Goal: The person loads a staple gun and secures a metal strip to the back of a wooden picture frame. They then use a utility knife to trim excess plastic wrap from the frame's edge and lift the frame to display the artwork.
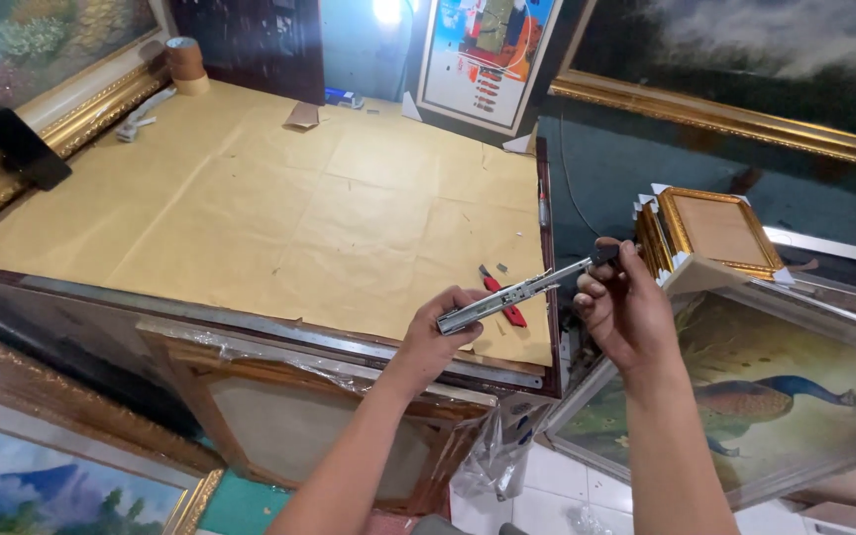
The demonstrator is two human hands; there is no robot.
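Note:
My left hand (pixel 440 332) and my right hand (pixel 623 305) together hold a long silver metal rail (pixel 519 291) with a black end, probably a stapler's magazine. The left fingers pinch its lower end; the right hand grips the black upper end. The rail is tilted, rising to the right, above the front right corner of a large frame backed with brown paper (pixel 279 208). A red utility knife (pixel 503 296) lies on the paper just behind the rail.
A tape roll (pixel 186 61) and a black phone (pixel 18 147) sit at the far left. Small gold frames (pixel 713 234) are stacked on the right above a peacock painting (pixel 745 396). More framed paintings lean all around.

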